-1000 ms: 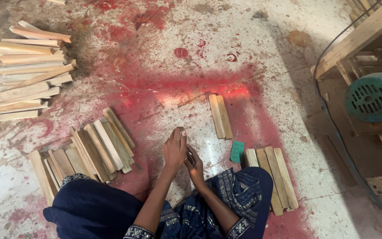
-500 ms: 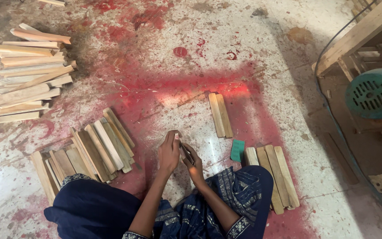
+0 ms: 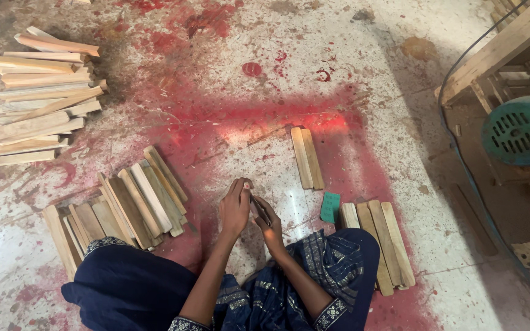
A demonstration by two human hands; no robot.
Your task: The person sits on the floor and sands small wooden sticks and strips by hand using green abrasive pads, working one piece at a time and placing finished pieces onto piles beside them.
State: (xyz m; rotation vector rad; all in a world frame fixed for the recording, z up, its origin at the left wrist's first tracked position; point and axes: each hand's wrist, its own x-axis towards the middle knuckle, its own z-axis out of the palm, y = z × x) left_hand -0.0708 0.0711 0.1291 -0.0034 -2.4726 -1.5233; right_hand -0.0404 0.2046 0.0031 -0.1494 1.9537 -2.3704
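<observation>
left hand (image 3: 235,208) fingers closed on thin wood strip (image 3: 259,210) | right hand (image 3: 269,224) fingers pinch strip from below, over floor (image 3: 351,73) | green block (image 3: 330,207) right of fingers | advice: steady both ends, rub evenly

A pale concrete floor (image 3: 363,67) stained red is catching a bright glow at its middle; a wooden frame (image 3: 498,49) is standing at the right.

The floor (image 3: 363,79) is pale concrete with red stains. A pair of wooden slats (image 3: 307,157) lies on its middle. Left of the pair is a fanned group of slats (image 3: 124,205), far left a big pile (image 3: 35,98). Below-right of the pair lie a green block (image 3: 330,207) and more slats (image 3: 383,242).
</observation>
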